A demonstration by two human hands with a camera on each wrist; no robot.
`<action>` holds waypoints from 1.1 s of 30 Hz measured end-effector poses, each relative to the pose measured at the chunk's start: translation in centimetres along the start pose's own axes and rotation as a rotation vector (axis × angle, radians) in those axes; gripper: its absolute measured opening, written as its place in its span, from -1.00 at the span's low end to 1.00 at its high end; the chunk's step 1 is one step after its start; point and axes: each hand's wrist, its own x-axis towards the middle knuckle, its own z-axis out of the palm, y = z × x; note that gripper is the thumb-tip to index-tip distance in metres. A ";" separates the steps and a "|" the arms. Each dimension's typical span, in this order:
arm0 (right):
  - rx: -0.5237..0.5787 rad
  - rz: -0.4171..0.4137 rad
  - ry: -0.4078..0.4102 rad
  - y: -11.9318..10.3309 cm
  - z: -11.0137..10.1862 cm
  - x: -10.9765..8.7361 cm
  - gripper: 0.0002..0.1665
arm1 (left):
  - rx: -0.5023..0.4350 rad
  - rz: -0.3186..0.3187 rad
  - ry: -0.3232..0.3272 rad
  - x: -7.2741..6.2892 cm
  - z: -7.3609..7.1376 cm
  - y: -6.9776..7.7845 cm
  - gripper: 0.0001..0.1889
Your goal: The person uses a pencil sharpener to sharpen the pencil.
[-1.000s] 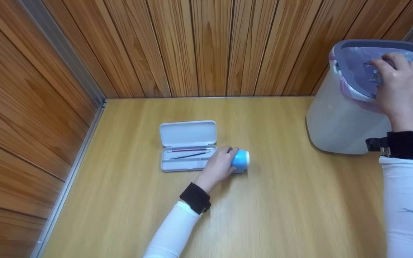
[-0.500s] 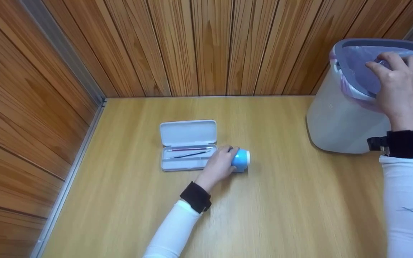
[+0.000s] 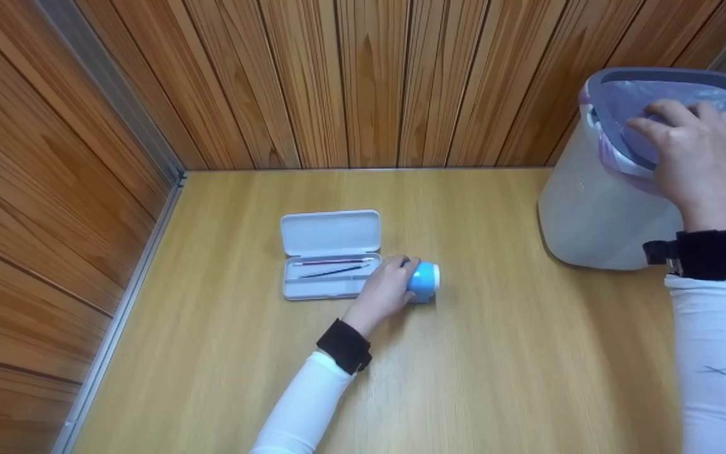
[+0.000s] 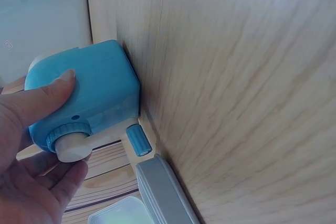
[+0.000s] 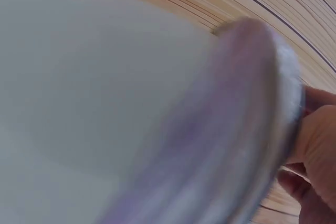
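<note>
On the table my left hand (image 3: 383, 291) holds a blue and white crank pencil sharpener (image 3: 423, 280). The left wrist view shows the thumb lying on the sharpener's blue body (image 4: 105, 77), with the crank knob (image 4: 139, 140) sticking out beside it. My right hand (image 3: 703, 161) is over the mouth of a waste bin (image 3: 602, 217), fingers curled down with the thumb opposite. They pinch a small clear plastic container, now mostly hidden by the hand. From the right wrist, the bin's lined rim (image 5: 283, 77) covers the fingertips.
Just left of the sharpener lies an open pencil case (image 3: 330, 234) with a reddish pencil (image 3: 331, 262) and a dark pencil (image 3: 334, 272). Wood-panelled walls (image 3: 369, 82) close off the back and left side. A purple bag (image 3: 621, 94) lines the bin.
My right hand has shifted slightly left over the bin, and the clear container seen under its fingers is now mostly out of sight. My left hand and the sharpener have stayed put.
</note>
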 end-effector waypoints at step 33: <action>0.879 0.142 -0.128 -10.3 7.1 -8.1 -0.20 | -0.020 -0.018 -0.028 0.2 -0.1 0.2 -0.33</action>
